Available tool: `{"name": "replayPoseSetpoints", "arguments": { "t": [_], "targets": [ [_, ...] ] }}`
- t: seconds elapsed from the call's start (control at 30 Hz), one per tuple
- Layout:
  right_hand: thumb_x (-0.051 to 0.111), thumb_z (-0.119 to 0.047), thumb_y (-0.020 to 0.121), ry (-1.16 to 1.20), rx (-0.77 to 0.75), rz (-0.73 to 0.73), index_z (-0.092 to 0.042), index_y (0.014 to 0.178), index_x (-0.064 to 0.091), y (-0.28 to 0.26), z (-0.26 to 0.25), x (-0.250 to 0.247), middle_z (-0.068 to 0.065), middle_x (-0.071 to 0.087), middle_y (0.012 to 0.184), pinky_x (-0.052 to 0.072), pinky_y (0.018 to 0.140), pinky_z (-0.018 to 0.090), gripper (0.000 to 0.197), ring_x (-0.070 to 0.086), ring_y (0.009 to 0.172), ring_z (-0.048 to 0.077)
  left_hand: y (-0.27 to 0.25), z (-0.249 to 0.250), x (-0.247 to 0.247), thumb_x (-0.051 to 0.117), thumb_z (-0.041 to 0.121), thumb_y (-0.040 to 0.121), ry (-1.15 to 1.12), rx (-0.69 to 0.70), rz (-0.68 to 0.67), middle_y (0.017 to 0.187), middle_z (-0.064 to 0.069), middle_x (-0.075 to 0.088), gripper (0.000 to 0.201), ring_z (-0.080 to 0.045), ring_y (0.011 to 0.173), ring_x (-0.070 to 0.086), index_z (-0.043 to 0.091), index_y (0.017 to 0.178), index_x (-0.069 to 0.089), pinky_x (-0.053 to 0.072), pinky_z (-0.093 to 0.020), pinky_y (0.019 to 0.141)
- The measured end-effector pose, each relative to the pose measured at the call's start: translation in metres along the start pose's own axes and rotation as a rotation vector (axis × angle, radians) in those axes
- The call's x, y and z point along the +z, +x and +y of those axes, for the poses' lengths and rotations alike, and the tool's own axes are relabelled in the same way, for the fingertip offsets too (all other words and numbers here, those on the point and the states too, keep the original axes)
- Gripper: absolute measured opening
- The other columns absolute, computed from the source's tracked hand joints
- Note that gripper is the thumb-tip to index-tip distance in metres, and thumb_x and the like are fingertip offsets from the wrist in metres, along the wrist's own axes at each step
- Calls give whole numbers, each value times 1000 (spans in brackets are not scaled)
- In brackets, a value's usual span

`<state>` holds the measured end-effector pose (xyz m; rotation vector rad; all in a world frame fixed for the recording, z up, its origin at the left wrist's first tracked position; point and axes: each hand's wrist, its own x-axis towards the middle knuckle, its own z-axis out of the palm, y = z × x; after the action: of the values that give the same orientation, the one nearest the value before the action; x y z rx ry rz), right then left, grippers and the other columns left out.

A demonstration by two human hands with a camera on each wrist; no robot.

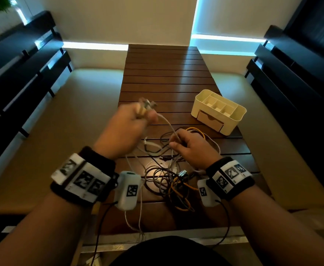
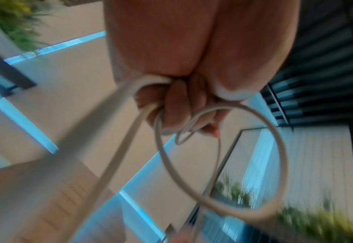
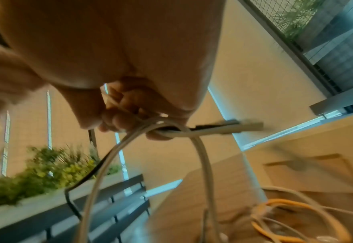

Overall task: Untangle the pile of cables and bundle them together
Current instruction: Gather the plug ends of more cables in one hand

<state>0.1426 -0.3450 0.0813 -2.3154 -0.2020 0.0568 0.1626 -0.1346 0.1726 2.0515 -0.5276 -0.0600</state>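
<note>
Cable pile (image 1: 168, 181): tangled white, black and yellow leads on the slatted wooden table (image 1: 166, 73), close below both wrists. White cable (image 1: 168, 124): runs diagonally from raised left hand (image 1: 127, 129), fist closed round coiled loops, down to right hand (image 1: 192, 145), fingers curled pinching it, nearer the pile. Cream organizer box (image 1: 219, 111): well apart, far right.

The left hand (image 2: 184, 69) fills the top of the frame, its curled fingers (image 2: 177, 105) gripping a white cable (image 2: 229, 205). Below the fingers the cable hangs in a wide loop, and two blurred strands run from the fist toward the lower left. A slatted wooden table (image 2: 53, 213) lies beneath those strands.
</note>
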Motion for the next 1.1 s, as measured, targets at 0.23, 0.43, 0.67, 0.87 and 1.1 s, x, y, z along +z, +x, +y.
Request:
{"name": "replayPoseSetpoints", "arguments": {
  "t": [0.23,0.43,0.67,0.87,1.1],
  "targets": [
    [58,-26,98,164,91,53,-24,92,61,-9,11,-17,0,62,84,48,70,28,7,57,73,10,0,-22,-19,52,23,101,157,-219,130,59,-2,47,25,-13,50,40,16,81,64,35,-24,46],
    [55,-30,99,104,35,149,-21,94,69,-7,1,-31,3,66,85,46,71,27,17,59,78,15,-15,-78,6,50,21,100,428,-481,-71,72,-12,60,27,-20,57,46,11,81,66,32,-30,52],
    [55,-29,99,-353,-19,-174,-14,98,70,2,3,-19,-4,60,89,47,72,27,20,57,85,13,-15,-25,6,44,6,98,587,-43,342,58,3,49,18,-10,49,38,14,94,60,23,-24,46],
    [55,-27,99,-294,-142,-159,-18,98,67,1,-10,-22,-11,55,85,39,67,18,15,53,80,6,-16,-11,28,48,17,100,520,49,133,68,11,50,16,-3,58,42,23,91,60,30,-23,52],
    [58,-21,97,-96,-226,39,-24,97,67,-2,-23,-29,-17,59,82,36,65,9,10,55,75,-2,-17,-28,52,51,29,100,187,-115,-200,75,-13,62,26,-22,64,52,17,79,61,47,-49,64]
  ]
}}
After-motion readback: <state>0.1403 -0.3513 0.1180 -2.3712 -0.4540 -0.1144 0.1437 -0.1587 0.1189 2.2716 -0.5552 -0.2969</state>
